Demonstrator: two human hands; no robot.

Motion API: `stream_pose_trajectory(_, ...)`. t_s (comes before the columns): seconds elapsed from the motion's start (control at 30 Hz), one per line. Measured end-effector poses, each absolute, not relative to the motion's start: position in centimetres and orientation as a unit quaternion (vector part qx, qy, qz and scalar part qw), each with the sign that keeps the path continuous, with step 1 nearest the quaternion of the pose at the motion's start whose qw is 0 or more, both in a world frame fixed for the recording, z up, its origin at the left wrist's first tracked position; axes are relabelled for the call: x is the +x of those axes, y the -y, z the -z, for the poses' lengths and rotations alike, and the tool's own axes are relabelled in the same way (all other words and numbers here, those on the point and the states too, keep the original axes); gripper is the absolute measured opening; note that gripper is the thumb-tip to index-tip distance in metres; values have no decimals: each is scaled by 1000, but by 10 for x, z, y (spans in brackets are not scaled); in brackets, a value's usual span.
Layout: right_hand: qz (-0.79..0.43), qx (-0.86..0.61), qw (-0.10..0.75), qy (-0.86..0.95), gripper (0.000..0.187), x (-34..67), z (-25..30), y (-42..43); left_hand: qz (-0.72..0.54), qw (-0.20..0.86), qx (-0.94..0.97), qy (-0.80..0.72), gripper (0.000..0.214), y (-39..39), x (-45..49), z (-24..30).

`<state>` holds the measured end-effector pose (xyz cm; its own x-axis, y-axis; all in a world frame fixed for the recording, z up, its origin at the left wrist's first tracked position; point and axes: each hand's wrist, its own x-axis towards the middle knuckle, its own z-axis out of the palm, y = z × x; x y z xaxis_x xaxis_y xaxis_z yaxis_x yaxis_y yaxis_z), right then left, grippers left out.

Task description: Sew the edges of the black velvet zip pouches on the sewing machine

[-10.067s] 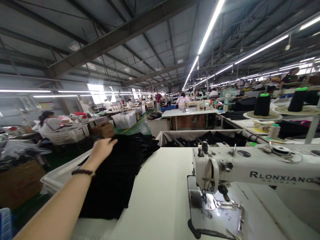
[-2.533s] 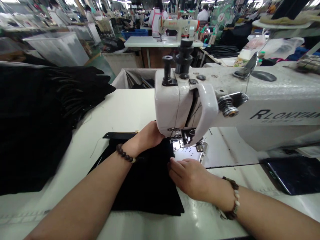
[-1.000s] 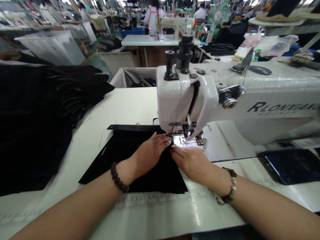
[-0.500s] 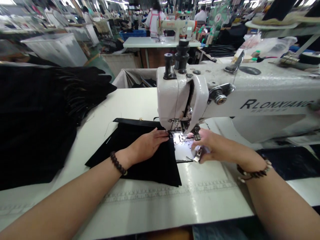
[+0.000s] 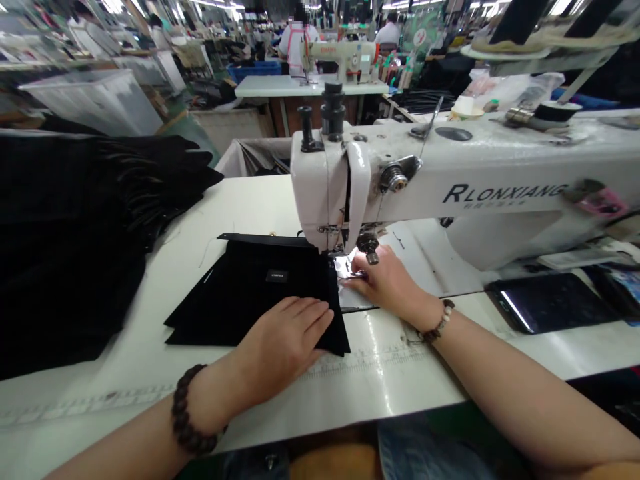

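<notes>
1. Black fabric pieces in a thick stack (image 5: 75,247) lie at your far left, their layered edges fanned toward the right; behind them stands a pale bin (image 5: 95,100).
2. Just right of the stack, on the white table (image 5: 250,200), lies your single black panel (image 5: 240,307), flat, with a narrow strip along its far edge and a small label (image 5: 277,275) near its middle.
3. Your left hand (image 5: 285,340), with a dark beaded bracelet (image 5: 187,410) at the wrist, rests palm down on the panel's near right part. Its fingers are extended and close together, pressing on the cloth rather than gripping it.
4. The panel's right edge reaches under the head of your sewing machine (image 5: 325,180), beside the lit metal plate (image 5: 345,267).
5. Your right hand (image 5: 387,280) is at that plate, fingers bent and partly hidden by machine parts; you cannot tell from this view whether they pinch anything.
6. Farther right, a dark phone (image 5: 555,303) lies on the table.
</notes>
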<state>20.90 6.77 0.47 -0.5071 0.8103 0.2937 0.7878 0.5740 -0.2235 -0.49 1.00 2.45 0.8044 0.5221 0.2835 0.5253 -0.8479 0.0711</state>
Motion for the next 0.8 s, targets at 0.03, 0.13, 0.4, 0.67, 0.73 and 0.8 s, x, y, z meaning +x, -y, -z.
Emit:
stream_pose_trajectory(0.03, -40, -434, 176, 883, 17, 211, -9, -62, 161, 1, -947, 277, 29, -9, -6, -23)
stream_pose_trajectory(0.13, -61, -359, 156, 918, 18, 215, -17, -38, 215, -85, -922, 310, 28, -12, -11, -22)
stream_pose_trajectory(0.4, -3, -335, 207, 919, 19, 204, -10, 10, 270, -310, -750, 519, 33, -26, -17, -38)
stream_pose_trajectory(0.67, 34, -282, 136, 949, 24, 205, 2, 13, 290, -205, -838, 416, 24, -20, -4, -39)
stream_pose_trajectory(0.73, 39, -269, 123, 955, 24, 205, 2, 14, 275, -176, -867, 376, 25, -15, 0, -35)
stream_pose_trajectory(0.8, 37, -263, 121, 956, 22, 205, 0, 14, 261, -139, -891, 344, 26, -10, 2, -29)
